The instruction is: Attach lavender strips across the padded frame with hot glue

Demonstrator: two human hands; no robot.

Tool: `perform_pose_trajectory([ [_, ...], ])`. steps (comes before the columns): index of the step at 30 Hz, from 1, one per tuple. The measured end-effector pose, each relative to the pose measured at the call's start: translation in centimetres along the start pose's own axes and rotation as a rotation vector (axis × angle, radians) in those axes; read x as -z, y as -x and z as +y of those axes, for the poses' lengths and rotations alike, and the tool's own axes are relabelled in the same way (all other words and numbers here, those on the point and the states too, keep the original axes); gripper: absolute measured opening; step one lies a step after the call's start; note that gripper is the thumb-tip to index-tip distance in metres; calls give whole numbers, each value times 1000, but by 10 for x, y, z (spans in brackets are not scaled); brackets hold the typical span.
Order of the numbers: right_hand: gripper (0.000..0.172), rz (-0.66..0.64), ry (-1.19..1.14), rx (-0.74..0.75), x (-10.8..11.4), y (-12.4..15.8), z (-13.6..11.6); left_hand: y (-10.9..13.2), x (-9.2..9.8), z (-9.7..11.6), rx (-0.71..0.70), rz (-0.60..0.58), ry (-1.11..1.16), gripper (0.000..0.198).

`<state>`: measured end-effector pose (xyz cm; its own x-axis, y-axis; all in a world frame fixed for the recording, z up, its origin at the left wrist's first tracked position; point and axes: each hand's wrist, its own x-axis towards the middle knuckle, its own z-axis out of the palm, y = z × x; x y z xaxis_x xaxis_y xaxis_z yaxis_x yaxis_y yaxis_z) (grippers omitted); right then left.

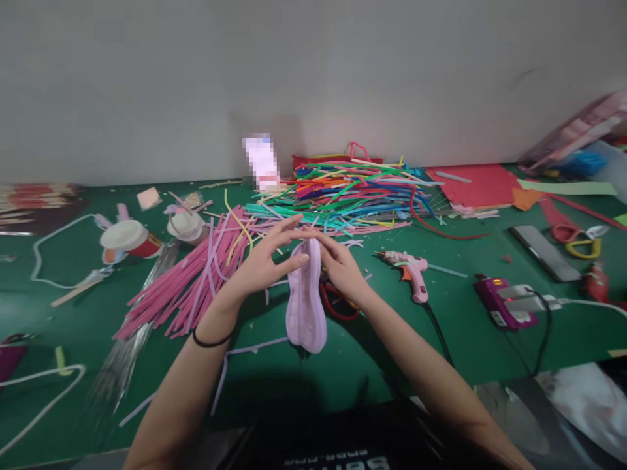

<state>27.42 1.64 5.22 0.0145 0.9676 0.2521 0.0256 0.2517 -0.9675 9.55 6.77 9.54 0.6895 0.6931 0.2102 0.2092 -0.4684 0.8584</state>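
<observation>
Between my hands, above the table, a lilac pipe-cleaner piece [306, 307] hangs lengthwise. Its outline pinches in at the middle, with a raised rim around a paler hollow. My left hand [272, 251] has its thumb on the upper left of the piece and its fingers stretched over the top. From the other side, my right hand [340, 261] holds the upper end with bent fingers; some fingertips are hidden. Scissors with red handles [340, 307] lie behind the piece, partly covered. Loose lilac pipe cleaners [257, 346] lie to the lower left.
Pink pipe cleaners [191, 281] lie left, and a multicoloured heap [353, 189] lies by the wall. To the right are a pink glue gun [414, 271], a purple power adapter [504, 303] with cables, and a phone [543, 252]. Paper cups [130, 238] stand left.
</observation>
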Motion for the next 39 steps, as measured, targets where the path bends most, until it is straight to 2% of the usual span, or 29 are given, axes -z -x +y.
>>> perform_pose_trajectory([
  [6,37,-9,11,-49,-13,6,4,2,-7,-9,53,7,236,40],
  [10,31,3,-24,-105,-19,8,-6,10,-7,-14,52,60,339,35],
  [13,29,-7,-145,-174,-21,13,-17,15,-5,-15,54,78,386,34],
  [16,28,0,-224,-231,-23,20,-27,17,-5,-18,33,118,425,36],
  [21,23,7,-198,-278,-27,34,-38,21,-5,-21,-52,191,446,33],
  [23,23,-2,-198,-304,-28,37,-40,23,-3,-19,-56,178,415,36],
  [28,23,-87,-193,-355,-29,38,-40,30,2,-12,-42,57,287,44],
  [34,24,-165,-204,-368,-31,32,-42,32,1,-14,-1,65,354,42],
  [39,19,-178,-204,-316,-32,31,-43,33,3,-19,-13,68,415,42],
])
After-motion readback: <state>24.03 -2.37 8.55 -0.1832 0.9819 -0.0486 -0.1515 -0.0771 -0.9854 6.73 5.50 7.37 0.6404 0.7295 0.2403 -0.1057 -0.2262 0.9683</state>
